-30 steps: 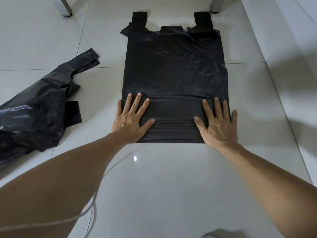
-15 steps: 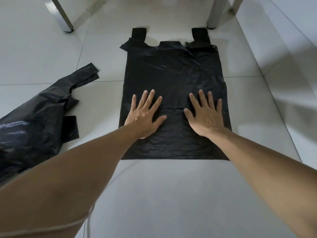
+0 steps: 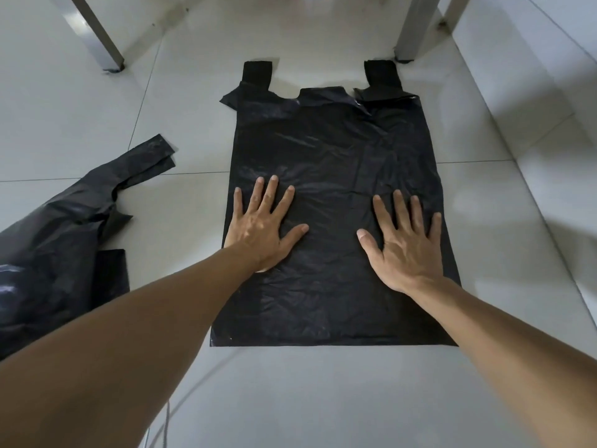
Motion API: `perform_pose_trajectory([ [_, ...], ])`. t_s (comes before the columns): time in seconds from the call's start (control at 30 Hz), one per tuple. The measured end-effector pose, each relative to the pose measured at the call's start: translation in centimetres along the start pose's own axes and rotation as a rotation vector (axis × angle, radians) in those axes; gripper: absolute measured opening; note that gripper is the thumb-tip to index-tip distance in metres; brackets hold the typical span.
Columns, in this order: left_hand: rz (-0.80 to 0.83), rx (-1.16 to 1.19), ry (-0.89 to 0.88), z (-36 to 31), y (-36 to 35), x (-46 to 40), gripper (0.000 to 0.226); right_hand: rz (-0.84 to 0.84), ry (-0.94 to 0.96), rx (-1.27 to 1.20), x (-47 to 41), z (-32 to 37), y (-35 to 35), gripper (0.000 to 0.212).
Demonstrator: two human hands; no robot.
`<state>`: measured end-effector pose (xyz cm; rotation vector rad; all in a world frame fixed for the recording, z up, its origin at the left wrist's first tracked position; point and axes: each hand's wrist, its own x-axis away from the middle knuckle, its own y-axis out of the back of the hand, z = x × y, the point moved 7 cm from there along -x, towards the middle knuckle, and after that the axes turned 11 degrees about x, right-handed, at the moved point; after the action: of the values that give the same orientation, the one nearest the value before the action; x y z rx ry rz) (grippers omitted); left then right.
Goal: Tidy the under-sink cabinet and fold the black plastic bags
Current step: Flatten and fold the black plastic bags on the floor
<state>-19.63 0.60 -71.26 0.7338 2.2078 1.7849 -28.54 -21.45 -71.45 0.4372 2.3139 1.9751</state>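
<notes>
A black plastic bag [image 3: 332, 150] lies spread flat on the pale tiled floor, its two handles pointing away from me. My left hand [image 3: 263, 226] rests palm down on the bag near its left edge, fingers spread. On the bag's right half my right hand [image 3: 405, 245] presses flat as well, fingers apart. Neither hand grips the plastic. A second black bag [image 3: 61, 250] lies crumpled on the floor to the left, apart from the flat one.
Two metal legs stand beyond the bag, one at far left [image 3: 97, 33] and one at far right [image 3: 415, 30]. A white wall or panel [image 3: 549, 101] runs along the right side. A thin white cord [image 3: 166, 421] hangs near my left arm.
Both hands slid from the bag's near corners up onto its middle, came close together, then spread apart toward the sides. The near fold of the bag is flattened out.
</notes>
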Motion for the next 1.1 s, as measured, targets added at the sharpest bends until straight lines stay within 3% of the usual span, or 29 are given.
perform_pose_trajectory([
  [0.17,-0.046,-0.010,-0.014,-0.7,0.9,-1.4,0.086,-0.126,-0.001,-0.092,-3.2,0.3,2.9,0.066],
  [0.37,-0.033,0.028,0.020,-0.9,1.9,-6.6,0.078,0.031,0.003,-0.096,-10.1,0.1,1.6,0.068],
  [0.93,-0.009,0.008,0.135,6.3,3.0,-8.6,0.083,0.026,-0.003,-0.016,-9.9,0.1,1.2,0.075],
  [1.0,-0.018,0.008,0.142,6.3,2.9,-8.6,0.082,-0.046,-0.037,-0.086,-10.4,0.8,2.8,0.072],
  [1.1,-0.022,0.013,0.141,6.4,2.8,-8.7,0.081,-0.282,0.006,-0.193,-14.0,4.0,7.7,0.049],
])
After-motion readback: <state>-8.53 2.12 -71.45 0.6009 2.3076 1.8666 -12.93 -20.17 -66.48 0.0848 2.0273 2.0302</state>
